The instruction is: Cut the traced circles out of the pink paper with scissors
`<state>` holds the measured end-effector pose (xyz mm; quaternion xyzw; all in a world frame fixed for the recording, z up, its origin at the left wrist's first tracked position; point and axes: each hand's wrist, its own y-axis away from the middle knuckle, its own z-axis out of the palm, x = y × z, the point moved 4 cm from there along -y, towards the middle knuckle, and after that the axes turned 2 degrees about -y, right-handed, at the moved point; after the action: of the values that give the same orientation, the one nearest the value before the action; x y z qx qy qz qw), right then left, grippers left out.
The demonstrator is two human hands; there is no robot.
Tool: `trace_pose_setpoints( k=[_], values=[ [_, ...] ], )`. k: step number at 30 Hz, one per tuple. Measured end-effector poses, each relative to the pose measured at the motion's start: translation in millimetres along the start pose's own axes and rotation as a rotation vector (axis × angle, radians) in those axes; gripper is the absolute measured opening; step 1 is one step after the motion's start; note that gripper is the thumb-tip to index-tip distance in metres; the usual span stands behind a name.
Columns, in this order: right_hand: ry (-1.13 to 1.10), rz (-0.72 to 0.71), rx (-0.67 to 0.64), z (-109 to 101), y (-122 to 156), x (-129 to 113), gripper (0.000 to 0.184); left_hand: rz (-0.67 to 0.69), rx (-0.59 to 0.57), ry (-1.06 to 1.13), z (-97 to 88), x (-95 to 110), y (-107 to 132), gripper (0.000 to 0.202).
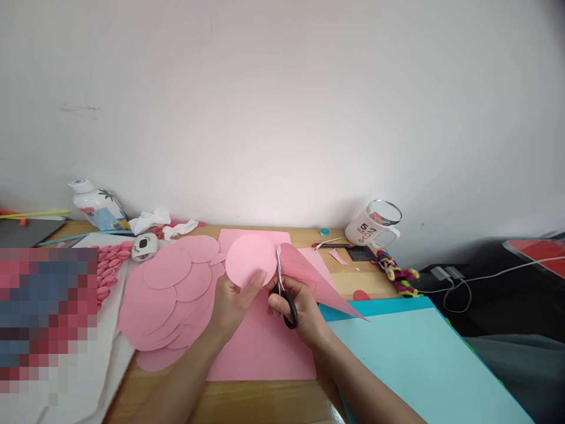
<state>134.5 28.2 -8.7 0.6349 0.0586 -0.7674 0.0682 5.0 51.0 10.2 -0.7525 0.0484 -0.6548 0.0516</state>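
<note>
My left hand (241, 297) pinches a round pink paper disc (250, 259) near its lower edge, thumb on top. In my right hand (300, 306) is a pair of scissors (289, 307) with black handles, fingers wrapped through the loops. Its blades point up along the disc's right edge. A curled pink paper offcut (302, 271) hangs to the right of the blades; whether it still joins the disc I cannot tell. Below both hands lies a flat pink sheet (265, 353). Many overlapping pink circles (152, 306) are piled left of my left hand.
A white mug (368, 227) and a small figurine (397, 272) stand at the back right. Pale blue sheets (424, 359) cover the right side. A white bottle (99, 206), crumpled tissue (150, 220) and a small white device (145, 246) sit at the back left.
</note>
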Motion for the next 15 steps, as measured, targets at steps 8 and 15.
trace_pose_setpoints(
  k=[8,15],
  values=[
    [-0.012,0.019,0.011,2.3,-0.2,0.9,0.031,-0.011,0.077,-0.030,-3.9,0.7,-0.2,0.023],
    [-0.049,0.004,-0.021,4.7,0.3,2.1,0.031,-0.097,0.042,-0.044,0.2,1.0,2.3,0.024]
  ],
)
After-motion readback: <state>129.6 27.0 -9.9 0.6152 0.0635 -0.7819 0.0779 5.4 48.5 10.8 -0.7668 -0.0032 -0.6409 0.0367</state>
